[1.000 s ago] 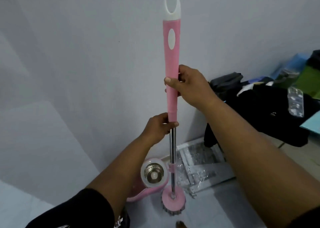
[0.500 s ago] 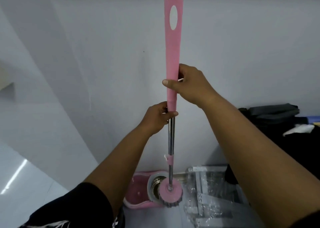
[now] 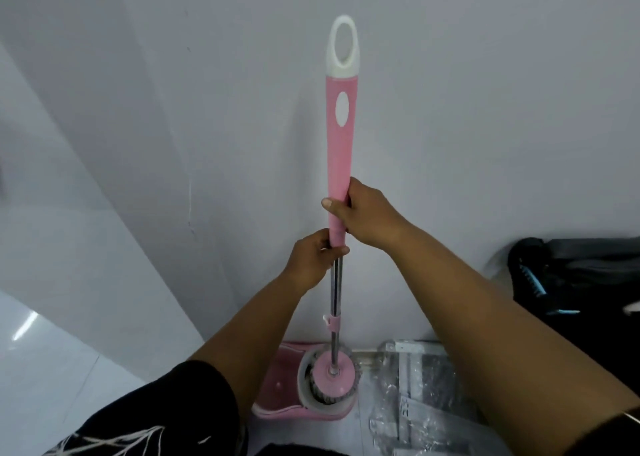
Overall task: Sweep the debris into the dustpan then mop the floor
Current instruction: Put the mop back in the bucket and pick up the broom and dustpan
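Observation:
A spin mop (image 3: 341,133) with a pink grip, a white loop at the top and a steel shaft stands upright in front of me. My right hand (image 3: 363,213) grips the lower part of the pink grip. Just below it, my left hand (image 3: 313,258) holds the spot where the grip meets the shaft. The round pink mop head (image 3: 334,374) sits over the metal spinner basket of the pink mop bucket (image 3: 277,386) on the floor. No dustpan or debris is in view.
A white wall (image 3: 450,109) rises right behind the mop. Clear plastic-wrapped metal parts (image 3: 415,386) lie on the floor to the right of the bucket. A black bag (image 3: 571,282) with dark clothes sits at the far right. White tiled floor (image 3: 52,369) shows at lower left.
The mop head has moved from beside the bucket to over its spinner basket. The handle has come down, and its white loop is in view again. Both hands keep their grip.

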{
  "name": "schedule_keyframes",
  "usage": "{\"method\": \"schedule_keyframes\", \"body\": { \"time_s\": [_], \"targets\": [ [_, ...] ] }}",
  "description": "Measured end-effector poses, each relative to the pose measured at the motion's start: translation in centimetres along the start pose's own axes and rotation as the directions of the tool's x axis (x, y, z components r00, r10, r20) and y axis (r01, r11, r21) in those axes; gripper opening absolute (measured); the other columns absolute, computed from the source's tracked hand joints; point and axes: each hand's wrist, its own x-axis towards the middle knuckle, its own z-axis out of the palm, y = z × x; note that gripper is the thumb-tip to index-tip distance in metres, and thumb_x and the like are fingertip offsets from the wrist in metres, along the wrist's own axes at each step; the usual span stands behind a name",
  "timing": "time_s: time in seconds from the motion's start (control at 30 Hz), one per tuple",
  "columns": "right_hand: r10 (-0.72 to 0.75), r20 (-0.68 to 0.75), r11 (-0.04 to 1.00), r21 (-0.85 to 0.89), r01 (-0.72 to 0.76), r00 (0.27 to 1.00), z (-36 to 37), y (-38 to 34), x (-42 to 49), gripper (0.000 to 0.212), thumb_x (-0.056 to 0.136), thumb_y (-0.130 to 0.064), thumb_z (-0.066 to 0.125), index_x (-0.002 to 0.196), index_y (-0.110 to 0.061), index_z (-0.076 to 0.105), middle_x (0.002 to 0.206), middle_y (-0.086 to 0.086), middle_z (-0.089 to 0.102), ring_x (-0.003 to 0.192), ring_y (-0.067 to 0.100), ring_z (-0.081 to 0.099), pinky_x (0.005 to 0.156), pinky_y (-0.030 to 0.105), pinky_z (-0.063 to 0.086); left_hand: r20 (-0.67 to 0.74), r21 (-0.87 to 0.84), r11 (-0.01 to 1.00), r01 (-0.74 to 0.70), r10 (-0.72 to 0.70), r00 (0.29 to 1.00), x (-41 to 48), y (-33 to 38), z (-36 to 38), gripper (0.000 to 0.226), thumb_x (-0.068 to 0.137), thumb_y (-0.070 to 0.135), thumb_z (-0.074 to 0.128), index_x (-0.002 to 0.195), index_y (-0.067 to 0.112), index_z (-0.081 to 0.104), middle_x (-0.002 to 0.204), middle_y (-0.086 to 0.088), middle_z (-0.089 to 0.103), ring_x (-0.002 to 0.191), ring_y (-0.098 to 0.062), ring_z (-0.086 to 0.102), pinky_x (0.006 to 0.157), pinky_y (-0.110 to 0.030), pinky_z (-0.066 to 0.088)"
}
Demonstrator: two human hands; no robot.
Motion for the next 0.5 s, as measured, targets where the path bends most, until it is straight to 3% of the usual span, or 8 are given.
{"method": "schedule_keyframes", "body": {
  "time_s": [0.17,0.27,0.37,0.5],
  "targets": [
    [-0.003,0.094,0.999,-0.049,0.008,0.996,2.5,0.5,3.0,0.039,0.097,-0.039,0.057,0.128,-0.017,0.049,0.113,-0.002,0.062,0.098,0.018,0.061,0.080,0.027,0.051,0.009,-0.061,0.997,0.055,-0.055,0.998,1.8,-3.0,-1.9,0.028,0.086,0.035,0.070,0.113,0.026,0.066,0.102,0.004,0.071,0.093,-0.018,0.066,0.082,-0.030,0.057],
    [-0.030,0.115,0.998,-0.052,0.036,0.993,3.7,0.0,4.9,0.037,0.096,-0.037,0.059,0.125,-0.016,0.051,0.111,0.000,0.062,0.098,0.019,0.062,0.083,0.032,0.055,-0.002,-0.053,0.997,0.061,-0.062,0.998,2.8,-3.8,-3.5,0.025,0.086,0.037,0.070,0.109,0.029,0.065,0.099,0.007,0.070,0.090,-0.016,0.067,0.075,-0.024,0.056],
    [-0.055,0.136,0.996,-0.057,0.063,0.989,4.9,-0.5,6.4,0.036,0.095,-0.037,0.060,0.123,-0.015,0.052,0.109,0.001,0.063,0.096,0.019,0.062,0.083,0.034,0.057,-0.006,-0.050,0.996,0.079,-0.080,0.997,3.5,-4.4,-4.9,0.025,0.086,0.035,0.071,0.109,0.027,0.066,0.101,0.004,0.071,0.095,-0.019,0.067,0.085,-0.032,0.058],
    [-0.093,0.167,0.992,-0.071,0.106,0.982,6.7,-0.9,8.2,0.028,0.095,-0.034,0.061,0.114,-0.016,0.051,0.101,-0.002,0.060,0.088,0.015,0.059,0.070,0.022,0.050,-0.038,-0.082,0.992,0.094,-0.098,0.994,3.8,-5.6,-6.5,0.028,0.088,0.030,0.070,0.114,0.022,0.065,0.105,0.000,0.071,0.099,-0.021,0.067,0.091,-0.040,0.056]
  ]
}}
